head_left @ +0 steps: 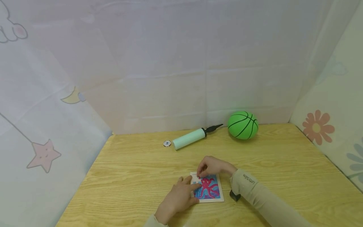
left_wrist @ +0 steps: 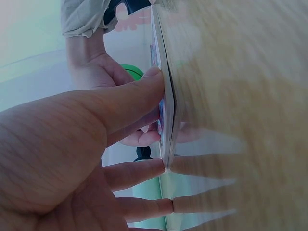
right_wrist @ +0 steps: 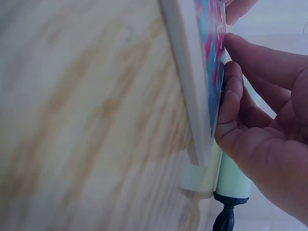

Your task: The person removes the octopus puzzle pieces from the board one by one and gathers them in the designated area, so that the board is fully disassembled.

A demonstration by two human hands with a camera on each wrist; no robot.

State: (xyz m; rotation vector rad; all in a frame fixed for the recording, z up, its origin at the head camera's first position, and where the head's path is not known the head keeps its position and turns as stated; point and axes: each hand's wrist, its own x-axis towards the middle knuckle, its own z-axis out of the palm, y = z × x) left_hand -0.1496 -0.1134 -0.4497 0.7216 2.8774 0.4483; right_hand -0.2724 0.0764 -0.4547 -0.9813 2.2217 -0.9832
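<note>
A flat white-framed picture puzzle (head_left: 213, 193) with a pink octopus on blue lies on the table; bare white shows at its upper left. My left hand (head_left: 179, 196) rests against the puzzle's left side, fingers spread and mostly straight. In the left wrist view, the left thumb (left_wrist: 139, 94) presses on the frame edge. Over the upper-left part, my right hand (head_left: 211, 166) has curled fingers and pinches a small pinkish puzzle piece (head_left: 199, 177), mostly hidden by the fingertips. The right wrist view shows the right fingers (right_wrist: 230, 103) close against the picture face.
Behind the puzzle lies a mint-green hand pump (head_left: 189, 139) with a black nozzle. A round poker chip (head_left: 167, 143) is left of it, and a green ball (head_left: 243, 125) with black lines sits right. Fabric walls (head_left: 164, 94) bound the wooden table (head_left: 127, 176).
</note>
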